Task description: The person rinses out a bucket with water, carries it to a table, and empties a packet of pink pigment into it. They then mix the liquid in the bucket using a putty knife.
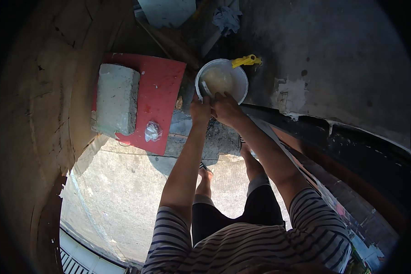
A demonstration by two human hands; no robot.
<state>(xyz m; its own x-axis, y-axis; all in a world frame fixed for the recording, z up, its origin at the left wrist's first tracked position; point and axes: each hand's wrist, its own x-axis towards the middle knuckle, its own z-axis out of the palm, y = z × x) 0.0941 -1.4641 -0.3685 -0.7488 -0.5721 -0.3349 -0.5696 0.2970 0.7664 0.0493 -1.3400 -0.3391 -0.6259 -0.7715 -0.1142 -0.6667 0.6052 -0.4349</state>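
Note:
A white bucket (245, 90) with a pale, cloudy mass inside stands ahead of me. My left hand (200, 110) is closed at its near rim. Just beyond those fingers, a narrow light-coloured tool (205, 88) leans inside the bucket; whether the hand grips it cannot be made out. Close beside it, my right hand (225, 108) reaches over the near rim with curled fingers, and what they hold is hidden. A yellow-handled tool (246, 60) rests across the bucket's far right rim.
To the left, a grey concrete block (116, 98) and a crumpled plastic bag (153, 131) lie on a red board (162, 91). A crumpled cloth (227, 19) is beyond the bucket. A dark ledge (333, 132) runs along the right. My feet are on the concrete floor (123, 182).

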